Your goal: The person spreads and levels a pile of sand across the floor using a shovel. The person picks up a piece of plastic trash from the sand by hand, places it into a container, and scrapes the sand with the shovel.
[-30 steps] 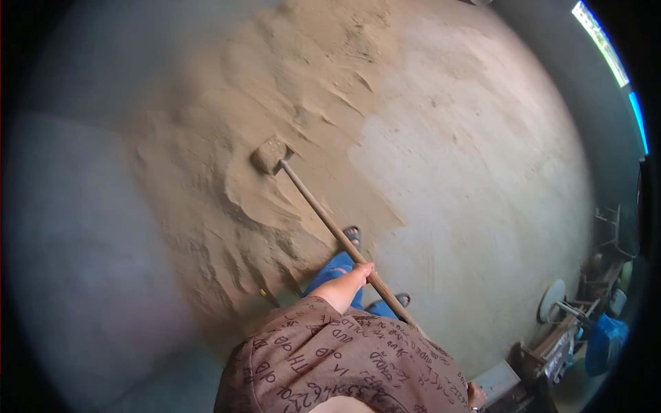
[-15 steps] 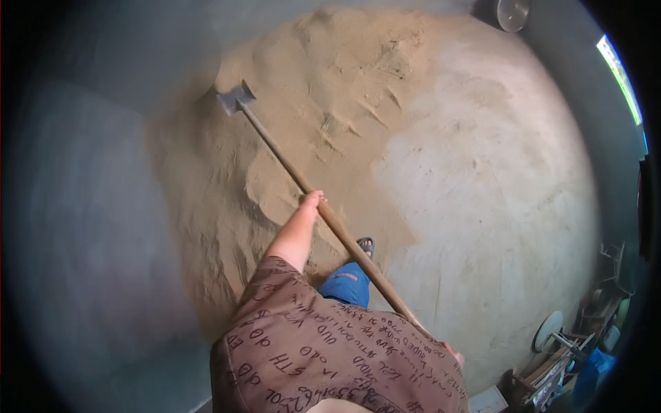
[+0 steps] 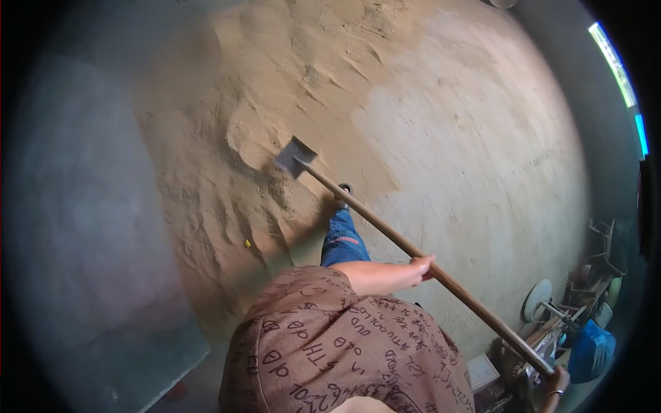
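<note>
A shovel with a long wooden handle (image 3: 382, 224) slants from the centre to the lower right. Its metal blade (image 3: 296, 157), bare of sand, is over the near part of the spread sand (image 3: 255, 131). My left hand (image 3: 422, 268) is closed round the middle of the handle. Down at the lower right, my right hand (image 3: 558, 378) grips the handle's end, with a band on the wrist. One foot in a sandal (image 3: 345, 188) stands just beside the handle, below the blade.
Pale concrete floor (image 3: 475, 151) lies right of the sand. A grey wall (image 3: 82, 193) rises on the left. At the lower right are a round stool (image 3: 537, 300), a blue plastic bag (image 3: 592, 351), a white panel (image 3: 482, 372) and wooden furniture. A small yellow scrap (image 3: 248, 243) lies on the sand.
The blade first went away to the upper left, losing its sand, and has now come back towards me. Both hands have moved right and down with the handle.
</note>
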Demonstrator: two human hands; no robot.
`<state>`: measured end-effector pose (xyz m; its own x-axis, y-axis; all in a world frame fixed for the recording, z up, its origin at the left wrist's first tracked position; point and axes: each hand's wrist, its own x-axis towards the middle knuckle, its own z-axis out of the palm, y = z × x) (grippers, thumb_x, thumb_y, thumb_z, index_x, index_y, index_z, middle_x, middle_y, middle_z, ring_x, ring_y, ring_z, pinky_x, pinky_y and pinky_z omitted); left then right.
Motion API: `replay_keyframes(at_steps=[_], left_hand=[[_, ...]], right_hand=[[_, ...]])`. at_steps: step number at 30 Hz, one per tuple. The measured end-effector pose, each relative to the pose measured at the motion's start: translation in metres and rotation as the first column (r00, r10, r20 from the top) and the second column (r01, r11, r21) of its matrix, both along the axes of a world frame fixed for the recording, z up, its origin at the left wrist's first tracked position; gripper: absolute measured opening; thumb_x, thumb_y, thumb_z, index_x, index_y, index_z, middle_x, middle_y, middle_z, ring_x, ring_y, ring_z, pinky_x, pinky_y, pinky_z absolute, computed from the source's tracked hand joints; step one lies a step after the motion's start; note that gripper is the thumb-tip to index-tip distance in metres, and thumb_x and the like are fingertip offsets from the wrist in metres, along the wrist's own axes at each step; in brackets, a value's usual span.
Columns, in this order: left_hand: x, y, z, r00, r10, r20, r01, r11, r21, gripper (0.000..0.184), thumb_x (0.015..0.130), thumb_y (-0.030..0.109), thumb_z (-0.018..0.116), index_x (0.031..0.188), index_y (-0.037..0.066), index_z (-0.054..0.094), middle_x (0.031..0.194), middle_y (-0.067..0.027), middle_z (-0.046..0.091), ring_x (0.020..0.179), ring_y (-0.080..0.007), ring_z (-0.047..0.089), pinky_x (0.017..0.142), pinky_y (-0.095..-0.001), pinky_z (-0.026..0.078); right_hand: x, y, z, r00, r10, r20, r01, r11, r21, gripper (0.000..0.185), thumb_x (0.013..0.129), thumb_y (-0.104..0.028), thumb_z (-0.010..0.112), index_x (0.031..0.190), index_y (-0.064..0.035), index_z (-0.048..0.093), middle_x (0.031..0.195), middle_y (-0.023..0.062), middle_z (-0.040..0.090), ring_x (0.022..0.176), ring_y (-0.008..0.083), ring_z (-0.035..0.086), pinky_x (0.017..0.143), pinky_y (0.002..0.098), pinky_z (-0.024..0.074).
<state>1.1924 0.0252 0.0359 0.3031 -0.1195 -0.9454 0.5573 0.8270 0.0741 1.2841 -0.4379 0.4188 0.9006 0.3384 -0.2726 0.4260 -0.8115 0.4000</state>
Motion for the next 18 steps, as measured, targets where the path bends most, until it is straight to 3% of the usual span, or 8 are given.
replay_keyframes(at_steps=[1, 3, 5, 6, 9, 11, 14, 18], left_hand=[[0.003, -0.022, 0.008, 1.000, 0.000, 0.028, 0.001, 0.998, -0.056, 0.025, 0.077, 0.030, 0.054, 0.085, 0.007, 0.050, 0.079, -0.0060, 0.056, 0.066, -0.0163, 0.056, 0.055, -0.0305, 0.050], [0.007, -0.049, 0.028, 0.992, -0.003, 0.126, 0.026, 0.982, -0.186, 0.023, 0.079, 0.034, 0.052, 0.082, 0.011, 0.050, 0.075, -0.0042, 0.055, 0.068, -0.0160, 0.055, 0.062, -0.0312, 0.049], [0.007, -0.053, 0.039, 0.991, -0.004, 0.132, 0.032, 0.978, -0.205, 0.023, 0.078, 0.033, 0.052, 0.083, 0.011, 0.050, 0.077, -0.0038, 0.056, 0.070, -0.0166, 0.055, 0.064, -0.0312, 0.048], [0.005, -0.057, 0.025, 0.992, 0.001, 0.127, 0.026, 0.977, -0.211, 0.023, 0.078, 0.033, 0.052, 0.083, 0.011, 0.050, 0.077, -0.0042, 0.056, 0.070, -0.0169, 0.055, 0.063, -0.0313, 0.048], [-0.002, -0.047, -0.035, 0.996, 0.068, 0.052, -0.059, 0.987, -0.147, 0.020, 0.074, 0.028, 0.056, 0.084, 0.010, 0.051, 0.076, -0.0060, 0.057, 0.069, -0.0179, 0.056, 0.062, -0.0325, 0.049], [-0.017, 0.005, -0.056, 0.999, 0.035, -0.038, -0.036, 0.999, -0.019, 0.020, 0.072, 0.025, 0.056, 0.082, 0.008, 0.052, 0.075, -0.0066, 0.057, 0.062, -0.0198, 0.057, 0.059, -0.0335, 0.050], [-0.050, 0.061, -0.120, 0.994, 0.027, -0.102, -0.032, 0.999, -0.044, 0.023, 0.072, 0.027, 0.056, 0.085, 0.009, 0.051, 0.074, -0.0069, 0.056, 0.063, -0.0221, 0.057, 0.054, -0.0359, 0.049], [-0.056, 0.103, -0.106, 0.981, -0.123, -0.152, 0.109, 0.989, -0.100, 0.020, 0.077, 0.030, 0.051, 0.082, 0.011, 0.050, 0.072, -0.0047, 0.054, 0.063, -0.0176, 0.054, 0.056, -0.0307, 0.047]], right_hand=[[0.013, -0.028, 0.020, 1.000, -0.004, 0.013, 0.005, 0.997, -0.077, 0.019, 0.052, -0.016, 0.059, 0.056, -0.0071, 0.042, 0.053, 0.0129, 0.046, 0.056, 0.0353, 0.048, 0.047, 0.0413, 0.0331], [0.025, -0.044, 0.058, 0.930, 0.289, 0.228, -0.297, 0.955, 0.001, 0.015, 0.053, -0.010, 0.052, 0.054, -0.0062, 0.037, 0.053, 0.0141, 0.041, 0.058, 0.0360, 0.044, 0.049, 0.0425, 0.0296], [0.035, -0.012, 0.086, 0.980, 0.150, 0.128, -0.126, 0.975, -0.183, 0.010, 0.055, -0.005, 0.046, 0.054, -0.0052, 0.036, 0.055, 0.0152, 0.039, 0.061, 0.0357, 0.043, 0.051, 0.0418, 0.0289], [0.036, 0.013, 0.088, 0.973, 0.171, 0.155, -0.140, 0.972, -0.190, 0.010, 0.055, -0.005, 0.048, 0.055, -0.0070, 0.039, 0.055, 0.0142, 0.042, 0.057, 0.0353, 0.044, 0.049, 0.0417, 0.0303], [0.052, -0.018, 0.030, 0.994, 0.065, 0.086, -0.050, 0.986, -0.160, 0.010, 0.056, -0.006, 0.050, 0.053, -0.0090, 0.041, 0.053, 0.0135, 0.045, 0.054, 0.0351, 0.046, 0.048, 0.0412, 0.0328], [0.018, 0.054, -0.028, 0.989, 0.061, 0.132, -0.049, 0.994, -0.093, 0.012, 0.056, -0.009, 0.052, 0.050, -0.0113, 0.042, 0.053, 0.0124, 0.049, 0.053, 0.0339, 0.050, 0.047, 0.0402, 0.0360], [-0.029, 0.104, -0.084, 1.000, 0.010, 0.003, -0.010, 0.997, -0.076, 0.010, 0.054, -0.010, 0.055, 0.056, -0.0108, 0.046, 0.055, 0.0118, 0.050, 0.057, 0.0311, 0.053, 0.052, 0.0407, 0.0382], [-0.051, 0.140, -0.092, 0.999, -0.048, -0.001, 0.047, 0.996, -0.072, 0.011, 0.056, -0.008, 0.054, 0.054, -0.0105, 0.043, 0.055, 0.0082, 0.048, 0.057, 0.0293, 0.050, 0.053, 0.0393, 0.0356]])
